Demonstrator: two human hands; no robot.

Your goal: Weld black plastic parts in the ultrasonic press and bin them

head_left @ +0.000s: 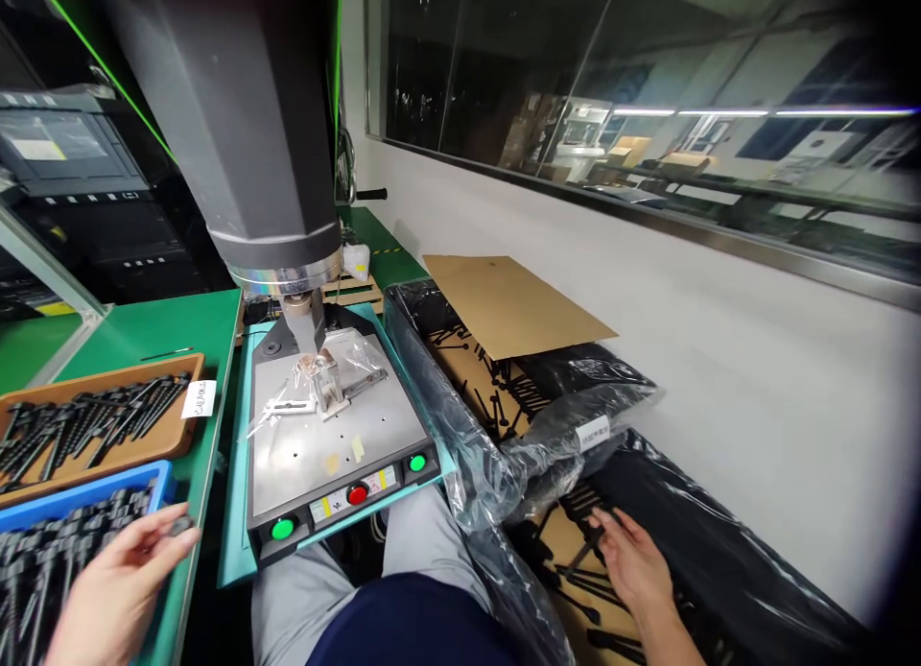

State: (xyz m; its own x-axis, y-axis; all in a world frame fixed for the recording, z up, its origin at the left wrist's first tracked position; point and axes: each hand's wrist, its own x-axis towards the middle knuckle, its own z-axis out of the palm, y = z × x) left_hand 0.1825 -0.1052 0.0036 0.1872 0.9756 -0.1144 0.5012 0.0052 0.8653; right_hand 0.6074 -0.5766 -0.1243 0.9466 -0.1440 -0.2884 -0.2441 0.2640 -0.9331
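In the head view, the left hand (pixel 119 589) sits at the lower left of the frame. Its thumb and fingers are pinched around a small dark part (pixel 179 527), held just above the green worktop (pixel 179 325) beside the blue tray (pixel 162 474). That tray is full of dark screw-like pieces. Above it, at mid-left, a brown tray (pixel 169 440) holds more of them and carries a white label.

At the lower right, the right hand (pixel 633 560) lies palm down with its fingers stretched out and loosely spread. The fingertips rest on black rods (pixel 579 556) scattered on cardboard inside a carton lined with a clear plastic bag (pixel 547 436). Nothing is closed in its grip.

Centre frame, a press machine (pixel 245 119) comes down from the top onto a metal base plate (pixel 323 426) with a small fixture (pixel 327 378). Along the plate's front edge are two green buttons (pixel 283 529) and a red button (pixel 358 494). A loose cardboard sheet (pixel 510 306) lies on the carton's far end, below a long window (pixel 648 100) at the upper right.
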